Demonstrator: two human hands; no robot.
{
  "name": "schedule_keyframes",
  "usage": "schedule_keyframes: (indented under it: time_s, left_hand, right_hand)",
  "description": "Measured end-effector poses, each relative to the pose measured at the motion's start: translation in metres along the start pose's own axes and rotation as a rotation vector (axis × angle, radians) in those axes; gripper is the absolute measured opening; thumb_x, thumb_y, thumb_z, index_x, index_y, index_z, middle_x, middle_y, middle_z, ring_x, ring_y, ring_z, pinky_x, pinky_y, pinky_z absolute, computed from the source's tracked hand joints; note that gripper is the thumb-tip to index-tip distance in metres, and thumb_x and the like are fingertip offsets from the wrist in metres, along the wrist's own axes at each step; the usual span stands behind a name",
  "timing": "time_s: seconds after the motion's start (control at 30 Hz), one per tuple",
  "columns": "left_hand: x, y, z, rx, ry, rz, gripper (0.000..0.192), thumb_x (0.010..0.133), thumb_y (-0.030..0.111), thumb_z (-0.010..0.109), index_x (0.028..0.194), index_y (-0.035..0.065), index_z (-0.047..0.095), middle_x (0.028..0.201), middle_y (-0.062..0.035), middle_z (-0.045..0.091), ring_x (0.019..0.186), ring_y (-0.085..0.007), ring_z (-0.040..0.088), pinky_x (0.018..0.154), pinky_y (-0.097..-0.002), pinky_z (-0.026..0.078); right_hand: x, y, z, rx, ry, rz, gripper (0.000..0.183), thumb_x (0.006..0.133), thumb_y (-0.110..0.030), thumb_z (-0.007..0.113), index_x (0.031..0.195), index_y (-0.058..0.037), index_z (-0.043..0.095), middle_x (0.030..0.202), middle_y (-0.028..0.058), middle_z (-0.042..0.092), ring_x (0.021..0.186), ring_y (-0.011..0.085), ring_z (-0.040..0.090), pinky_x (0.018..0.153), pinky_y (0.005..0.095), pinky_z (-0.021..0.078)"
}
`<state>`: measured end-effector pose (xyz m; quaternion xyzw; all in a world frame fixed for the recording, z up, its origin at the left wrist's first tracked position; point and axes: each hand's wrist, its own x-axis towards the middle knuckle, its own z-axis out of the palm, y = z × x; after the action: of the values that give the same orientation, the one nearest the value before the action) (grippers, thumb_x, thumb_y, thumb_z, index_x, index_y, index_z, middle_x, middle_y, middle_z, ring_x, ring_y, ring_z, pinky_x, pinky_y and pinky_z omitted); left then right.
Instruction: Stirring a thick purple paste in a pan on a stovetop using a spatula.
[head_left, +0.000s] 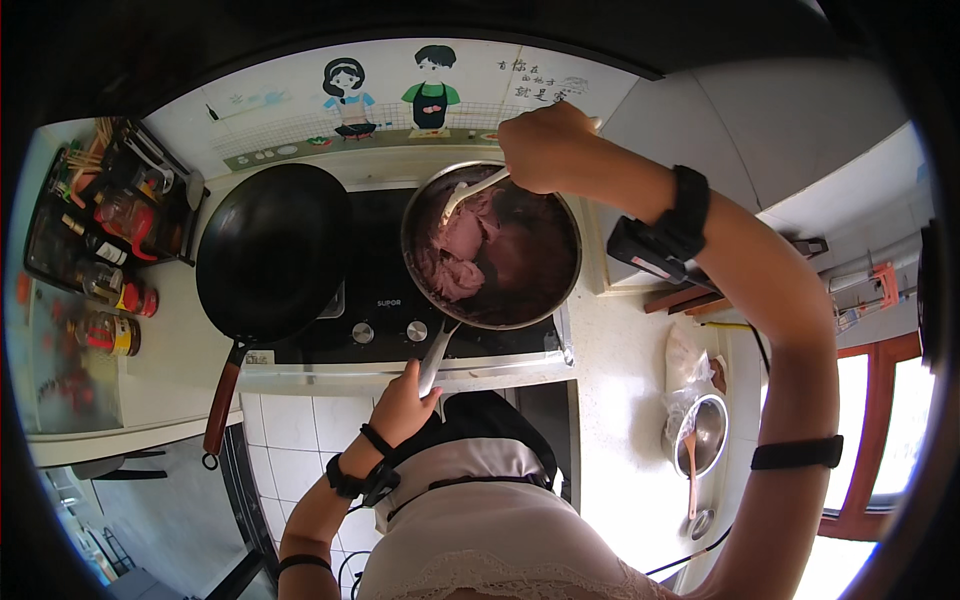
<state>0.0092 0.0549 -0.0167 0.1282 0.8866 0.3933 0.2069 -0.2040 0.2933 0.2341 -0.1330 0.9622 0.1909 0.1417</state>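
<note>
With my left hand (407, 405) I grip the grey handle (435, 360) of a round pan (576, 259), which sits on the right side of a black gas stove (382, 262). My right hand (547, 146) is closed around a pale spatula or spoon (476, 184) above the pan's far rim. Its head rests against a thick pinkish-purple paste (461, 236) gathered in the left half of the pan. A smear of the same paste coats the middle of the dark bottom. The utensil's upper end is mostly hidden by my fist.
A black wok (274, 247) with a wooden handle (223, 409) covers the left burner. Left of it stand a rack (142, 195) and jars (109, 334). On the right counter, a metal bowl (712, 431) holds a wooden spoon (691, 472), beside a plastic bag (682, 364).
</note>
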Motion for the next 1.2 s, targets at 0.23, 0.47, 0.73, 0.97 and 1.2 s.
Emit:
schedule_keyframes:
  time_s: [0.23,0.47,0.73,0.97,1.2]
  left_hand:
    - [0.003,0.001,-0.001,-0.009,-0.032,-0.034,0.048,0.091,0.025,0.070,0.117,-0.0073,0.045,0.088,-0.0307,0.066,0.083,-0.0471,0.066,0.069,-0.0502,0.053]
    - [0.001,0.002,0.000,-0.015,0.000,-0.041,0.055,0.090,0.027,0.072,0.124,-0.0067,0.045,0.088,-0.0306,0.065,0.083,-0.0470,0.065,0.068,-0.0487,0.052]
    - [0.000,0.005,0.003,-0.046,0.017,-0.029,0.053,0.091,0.026,0.071,0.123,-0.0074,0.045,0.086,-0.0288,0.067,0.082,-0.0461,0.066,0.067,-0.0472,0.054]
    - [0.002,0.005,0.002,-0.052,-0.006,-0.042,0.049,0.091,0.024,0.070,0.121,-0.0052,0.046,0.087,-0.0284,0.067,0.083,-0.0466,0.066,0.068,-0.0502,0.054]
    - [0.001,0.006,0.006,-0.011,0.008,-0.034,0.047,0.090,0.023,0.071,0.119,-0.0041,0.046,0.085,-0.0276,0.066,0.081,-0.0461,0.066,0.066,-0.0508,0.053]
  right_hand:
    - [0.026,-0.012,0.062,0.011,0.076,-0.166,0.018,0.078,-0.012,0.063,0.089,-0.0029,0.073,0.086,0.0160,0.074,0.081,0.0349,0.072,0.065,0.0449,0.0553]
    - [-0.011,-0.009,0.089,0.078,-0.002,-0.088,0.017,0.081,-0.009,0.062,0.091,-0.0048,0.074,0.086,0.0179,0.073,0.082,0.0357,0.072,0.070,0.0476,0.0568]
    - [-0.120,0.040,0.072,0.015,-0.102,-0.016,0.018,0.091,-0.012,0.058,0.104,-0.0099,0.071,0.084,0.0119,0.072,0.076,0.0322,0.071,0.069,0.0456,0.0564]
    - [-0.156,-0.003,0.135,-0.036,-0.318,-0.013,0.033,0.100,-0.017,0.050,0.130,-0.0094,0.061,0.079,0.0100,0.070,0.071,0.0276,0.071,0.059,0.0434,0.0557]
    - [-0.103,-0.017,0.154,-0.059,0.103,0.017,0.037,0.093,-0.015,0.058,0.129,-0.0075,0.064,0.076,0.0098,0.070,0.069,0.0270,0.071,0.054,0.0372,0.0558]
